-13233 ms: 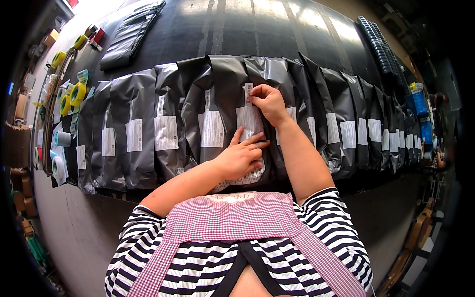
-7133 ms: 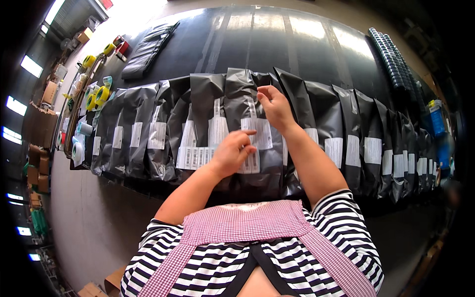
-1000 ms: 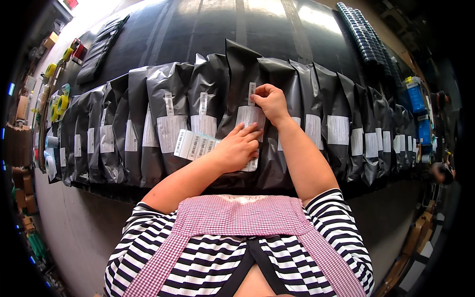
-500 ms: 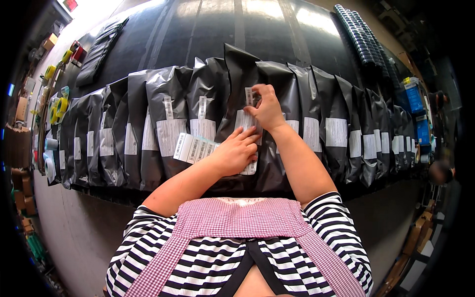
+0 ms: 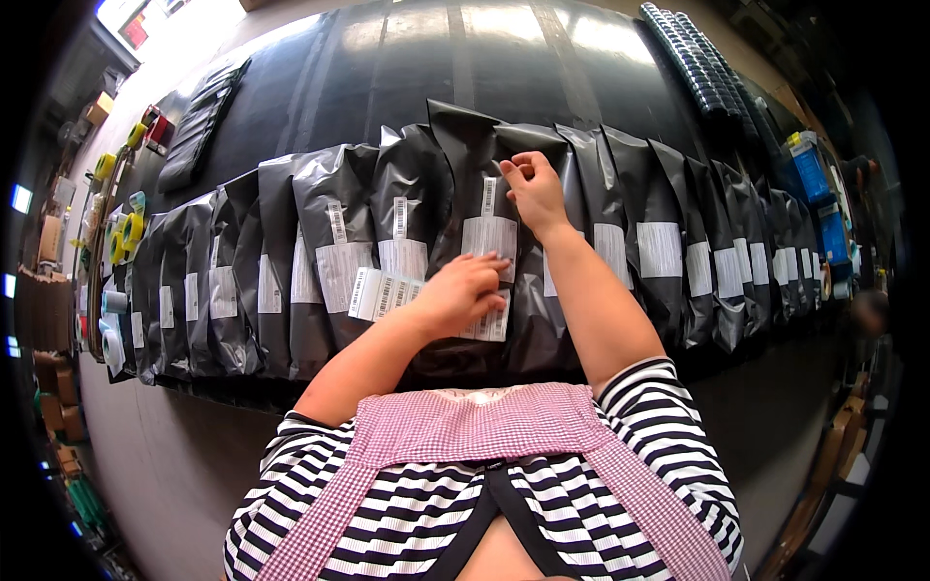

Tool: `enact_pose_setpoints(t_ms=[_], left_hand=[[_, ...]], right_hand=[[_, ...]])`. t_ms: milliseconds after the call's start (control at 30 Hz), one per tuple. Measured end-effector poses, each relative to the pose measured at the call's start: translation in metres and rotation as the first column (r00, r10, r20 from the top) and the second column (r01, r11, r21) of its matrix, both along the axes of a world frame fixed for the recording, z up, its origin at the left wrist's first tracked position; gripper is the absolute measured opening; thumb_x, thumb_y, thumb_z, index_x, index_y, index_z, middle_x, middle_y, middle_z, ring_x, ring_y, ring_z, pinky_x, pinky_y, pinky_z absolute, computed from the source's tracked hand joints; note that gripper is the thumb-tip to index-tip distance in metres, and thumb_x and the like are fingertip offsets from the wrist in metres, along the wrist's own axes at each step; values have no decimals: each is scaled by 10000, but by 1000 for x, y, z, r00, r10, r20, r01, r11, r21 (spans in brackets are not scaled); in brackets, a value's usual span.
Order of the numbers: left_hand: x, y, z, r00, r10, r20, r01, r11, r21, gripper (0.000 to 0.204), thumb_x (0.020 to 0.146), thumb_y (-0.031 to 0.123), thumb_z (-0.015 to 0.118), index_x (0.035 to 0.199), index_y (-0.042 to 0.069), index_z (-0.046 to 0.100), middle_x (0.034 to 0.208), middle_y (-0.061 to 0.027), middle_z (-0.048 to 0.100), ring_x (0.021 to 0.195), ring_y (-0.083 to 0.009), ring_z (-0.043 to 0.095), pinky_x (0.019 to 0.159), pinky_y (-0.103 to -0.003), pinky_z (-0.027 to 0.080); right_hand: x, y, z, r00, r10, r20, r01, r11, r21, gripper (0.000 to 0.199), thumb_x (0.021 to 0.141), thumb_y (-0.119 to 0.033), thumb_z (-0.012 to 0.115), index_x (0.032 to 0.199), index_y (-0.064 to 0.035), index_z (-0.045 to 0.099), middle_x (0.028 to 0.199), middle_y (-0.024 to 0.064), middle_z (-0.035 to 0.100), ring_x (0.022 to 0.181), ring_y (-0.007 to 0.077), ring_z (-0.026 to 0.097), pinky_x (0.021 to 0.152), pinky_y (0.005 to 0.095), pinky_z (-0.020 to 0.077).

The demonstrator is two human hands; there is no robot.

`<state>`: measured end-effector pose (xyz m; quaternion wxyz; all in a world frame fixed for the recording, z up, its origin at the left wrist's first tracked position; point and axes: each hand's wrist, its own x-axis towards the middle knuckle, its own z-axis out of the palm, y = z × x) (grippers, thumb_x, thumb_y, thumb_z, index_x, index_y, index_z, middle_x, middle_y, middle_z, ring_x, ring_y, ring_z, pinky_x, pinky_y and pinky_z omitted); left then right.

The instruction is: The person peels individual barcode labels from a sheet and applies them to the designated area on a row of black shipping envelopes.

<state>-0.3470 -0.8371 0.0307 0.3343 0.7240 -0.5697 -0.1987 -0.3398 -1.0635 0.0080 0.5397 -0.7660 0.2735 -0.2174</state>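
Note:
My left hand [image 5: 465, 295] lies over a sheet of barcode stickers [image 5: 386, 293], its fingers bent around the sheet and its fingertips on a grey plastic mailing bag [image 5: 465, 145]. Part of the sheet sticks out left of the hand, and another part shows below the fingers. On that bag are a white printed label [image 5: 489, 235] and, above it, a narrow upright barcode sticker [image 5: 489, 197]. Just right of this sticker, my right hand [image 5: 539, 197] is raised off the bag with its fingers curled in; I see nothing between its fingertips.
Grey bags with white labels overlap in a long row [image 5: 668, 213] along the near edge of a black table [image 5: 387, 77]. Flat black bags [image 5: 205, 121] lie far left, and a ribbed dark bundle [image 5: 697, 73] far right. Tape rolls [image 5: 131, 232] stand at the left edge, blue packs [image 5: 831, 232] at the right.
My right hand has come off the narrow barcode sticker and moved to the right, leaving the sticker in plain sight on the bag. My left hand stays with the sticker sheet.

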Motion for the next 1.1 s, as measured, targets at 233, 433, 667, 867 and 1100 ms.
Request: enact_pose_setpoints(t_ms=[233,433,667,867,1100], left_hand=[[10,6,54,926,252,-280,-302,942,-148,256,843,171,805,816,7,610,940,-72,653,841,-193,598,755,-315,488],[-2,-1,51,937,291,-195,-325,931,-168,296,806,197,848,844,10,620,789,-52,613,731,-147,575,682,-297,484],[-17,-9,58,828,266,-494,-310,951,-7,211,823,95,789,982,-5,693,917,-105,728,854,-179,702,780,-311,547],[-27,-20,56,838,295,-460,-342,940,-20,174,821,80,786,928,-11,683,836,-98,720,777,-154,691,718,-304,546],[-28,-33,46,909,316,-273,-334,942,-21,311,782,231,851,814,-4,650,749,-140,663,661,-264,635,628,-353,502]], right_hand=[[-141,68,65,890,416,186,-454,783,426,258,847,-76,809,1049,-32,655,947,10,678,863,74,633,783,232,517],[-155,73,70,943,320,91,-331,874,357,202,870,-4,726,1049,-2,632,920,22,682,842,82,645,771,238,527],[-172,72,74,958,280,58,-286,922,261,268,877,10,696,1126,-2,597,898,52,689,825,99,665,757,248,535],[-179,57,64,949,315,8,-309,925,220,243,895,18,690,1111,-16,583,902,27,681,832,77,660,747,231,526],[-181,51,66,949,309,57,-310,892,329,82,930,-4,670,977,-19,604,881,25,684,824,73,649,753,225,516]])
